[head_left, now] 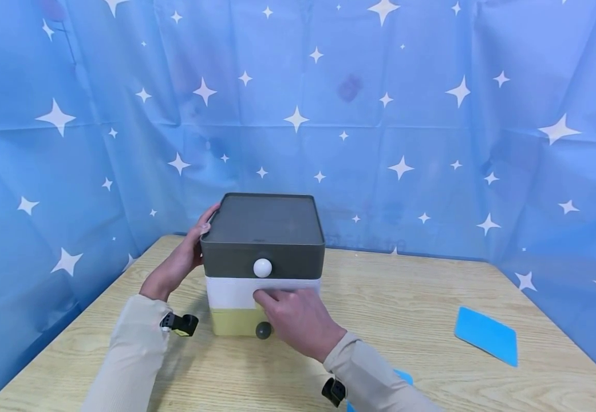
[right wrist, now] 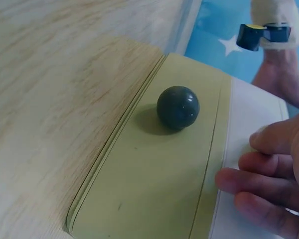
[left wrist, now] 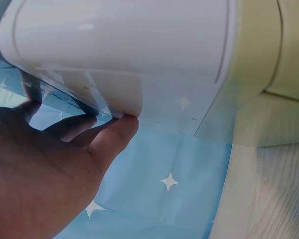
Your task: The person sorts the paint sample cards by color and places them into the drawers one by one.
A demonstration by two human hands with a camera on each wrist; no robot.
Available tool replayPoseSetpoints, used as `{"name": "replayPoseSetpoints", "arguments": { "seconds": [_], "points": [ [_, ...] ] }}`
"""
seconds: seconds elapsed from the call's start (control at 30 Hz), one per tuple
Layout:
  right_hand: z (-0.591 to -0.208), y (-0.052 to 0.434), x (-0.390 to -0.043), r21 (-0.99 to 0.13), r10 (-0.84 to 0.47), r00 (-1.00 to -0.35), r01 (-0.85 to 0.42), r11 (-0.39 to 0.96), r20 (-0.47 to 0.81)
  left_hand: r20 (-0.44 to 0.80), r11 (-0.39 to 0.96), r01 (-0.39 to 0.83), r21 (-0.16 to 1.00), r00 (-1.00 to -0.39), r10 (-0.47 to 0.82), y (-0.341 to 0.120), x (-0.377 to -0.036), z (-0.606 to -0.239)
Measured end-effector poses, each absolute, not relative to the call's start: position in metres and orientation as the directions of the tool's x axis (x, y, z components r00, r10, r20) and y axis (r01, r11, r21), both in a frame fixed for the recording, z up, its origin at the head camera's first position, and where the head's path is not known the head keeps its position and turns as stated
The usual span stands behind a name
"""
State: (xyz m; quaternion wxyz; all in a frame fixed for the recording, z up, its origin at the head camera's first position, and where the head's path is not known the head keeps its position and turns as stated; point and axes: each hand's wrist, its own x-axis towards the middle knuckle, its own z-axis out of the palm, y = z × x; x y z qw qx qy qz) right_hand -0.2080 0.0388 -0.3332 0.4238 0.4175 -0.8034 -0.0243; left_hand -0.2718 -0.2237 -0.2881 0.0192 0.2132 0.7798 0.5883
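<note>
On the wooden bench (head_left: 411,309), near its back edge, stands a drawer box (head_left: 264,263) of three stacked tiers — grey on top, white in the middle, yellow-green at the bottom. At its left side the left hand (head_left: 181,260) lies with straight fingers against the grey tier's upper edge. The right hand (head_left: 298,317) reaches to the front, fingers loosely extended and pressed to the white tier — its palm covers that drawer's middle. Two round knobs show: one white (head_left: 262,268), one dark grey (head_left: 263,330). Two blue mats (head_left: 485,335) lie on the bench to the right, one half hidden by the right sleeve.
</note>
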Motion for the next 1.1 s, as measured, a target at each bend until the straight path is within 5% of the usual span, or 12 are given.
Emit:
{"name": "replayPoseSetpoints", "arguments": {
  "seconds": [0.33,0.63,1.1],
  "points": [
    [-0.342,0.038,-0.205,0.418,-0.705,-0.278,-0.644,0.641,0.652,0.223,0.22,0.312,0.924,-0.909,0.352,-0.224,-0.271,-0.288],
    [-0.356,0.034,-0.197,0.484,-0.787,-0.353,-0.639,0.598,0.506,0.224,0.209,0.312,0.927,-0.906,0.36,-0.224,-0.271,-0.287],
    [-0.357,0.029,-0.203,0.441,-0.804,-0.449,-0.675,0.591,0.39,0.216,0.214,0.305,0.928,-0.909,0.357,-0.224,-0.271,-0.288]
  ]
}}
